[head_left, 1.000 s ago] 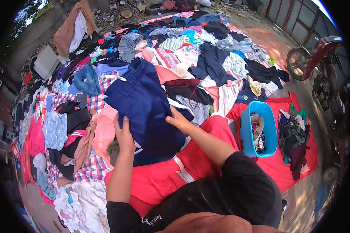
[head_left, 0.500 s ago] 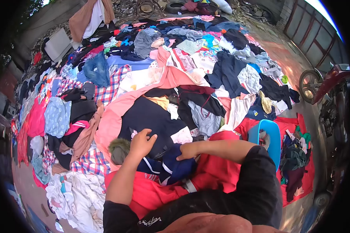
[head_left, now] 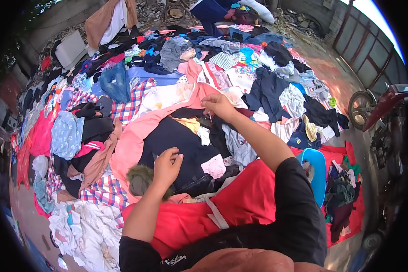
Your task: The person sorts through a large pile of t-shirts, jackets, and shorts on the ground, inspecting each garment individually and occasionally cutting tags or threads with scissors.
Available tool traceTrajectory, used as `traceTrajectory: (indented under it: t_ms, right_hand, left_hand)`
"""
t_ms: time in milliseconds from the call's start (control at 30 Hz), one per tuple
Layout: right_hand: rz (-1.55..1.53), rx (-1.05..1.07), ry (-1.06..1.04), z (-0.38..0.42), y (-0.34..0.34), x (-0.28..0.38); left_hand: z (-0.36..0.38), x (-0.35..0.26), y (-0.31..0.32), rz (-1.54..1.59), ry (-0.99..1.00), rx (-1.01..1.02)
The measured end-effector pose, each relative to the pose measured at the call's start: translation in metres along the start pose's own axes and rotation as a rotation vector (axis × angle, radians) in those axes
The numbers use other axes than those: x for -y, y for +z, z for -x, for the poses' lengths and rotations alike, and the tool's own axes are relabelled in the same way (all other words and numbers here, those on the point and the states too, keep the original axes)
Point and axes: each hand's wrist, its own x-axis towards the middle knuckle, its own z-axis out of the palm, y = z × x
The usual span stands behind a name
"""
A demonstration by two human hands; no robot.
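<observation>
While our two hands stand apart, fingers loosely curled with nothing visible in their grip, the navy garment (head_left: pixel 209 16) shows well beyond the right hand (head_left: pixel 216 105), over the far edge of the spread clothes (head_left: pixel 161 97), seemingly in the air. Our left hand (head_left: pixel 167 167) is over the dark cloth (head_left: pixel 163 136), just beside the fur-trimmed piece (head_left: pixel 139 182) to its left; whether it touches the cloth we cannot tell. We judge this to be the letting-go step, between one garment and another. Another pick would call for lowering our hands and pinching one layer free of its neighbours.
</observation>
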Motion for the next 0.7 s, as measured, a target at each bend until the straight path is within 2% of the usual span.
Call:
traceTrajectory:
  t_ms: [33, 100, 167, 233, 367, 433, 467, 500, 567, 633, 700]
  right_hand:
    - [0.122, 0.083, 0.078, 0.020, 0.018, -0.048]
    - [0.197, 0.219, 0.381, 0.061, 0.047, -0.113]
    - [0.361, 0.458, 0.513, 0.092, 0.064, -0.148]
    - [0.336, 0.592, 0.608, 0.109, 0.074, -0.192]
    - [0.268, 0.485, 0.621, 0.127, 0.076, -0.212]
    - [0.358, 0.358, 0.597, 0.127, 0.070, -0.218]
    - [0.455, 0.313, 0.556, 0.125, 0.064, -0.233]
    - [0.695, 0.287, 0.324, 0.125, 0.057, -0.248]
    - [0.990, 0.149, 0.383, 0.123, 0.049, -0.272]
    - [0.917, 0.006, 0.633, 0.128, 0.042, -0.274]
    - [0.939, -0.136, 0.672, 0.129, 0.036, -0.301]
  left_hand:
    - [0.003, -0.003, 0.001, 0.004, -0.005, 0.017]
    - [0.007, -0.008, 0.003, 0.003, 0.008, 0.056]
    - [0.013, -0.013, 0.007, -0.009, 0.044, 0.078]
    - [0.016, -0.017, 0.011, -0.026, 0.115, 0.079]
    - [0.020, -0.021, 0.015, -0.075, 0.215, 0.114]
    - [0.021, -0.016, 0.016, -0.096, 0.201, 0.180]
    - [0.021, -0.013, 0.016, -0.167, 0.241, 0.231]
    - [0.026, -0.011, 0.016, -0.227, 0.269, 0.303]
    - [0.033, -0.008, 0.019, -0.369, 0.190, 0.562]
    - [0.041, -0.013, 0.019, -0.539, 0.223, 0.786]
    - [0.049, -0.002, 0.023, -0.446, 0.251, 0.825]
